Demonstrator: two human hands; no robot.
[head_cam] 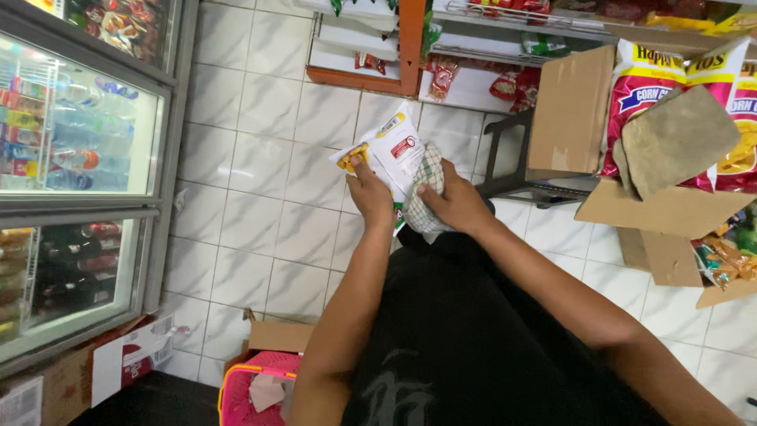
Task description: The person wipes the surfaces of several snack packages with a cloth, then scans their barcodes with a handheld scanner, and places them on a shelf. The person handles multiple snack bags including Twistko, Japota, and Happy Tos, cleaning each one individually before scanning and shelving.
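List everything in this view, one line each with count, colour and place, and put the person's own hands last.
Snack packet: one, white with yellow and red print, held up at centre.
Checked cloth: one, green and white, against the packet.
Corn chip bags: several, red, white and yellow, in the open carton at right.
Cardboard carton: one, brown, flaps open, at right.
Drinks fridge: one, glass doors, along the left.
Shopping basket: one, pink, on the floor at bottom.
Small cardboard box: one, brown, beside the basket.
Shelf unit: one, orange frame, at top.
Floor tiles: many, white.
Left hand: grips the packet.
Right hand: presses the cloth on the packet.
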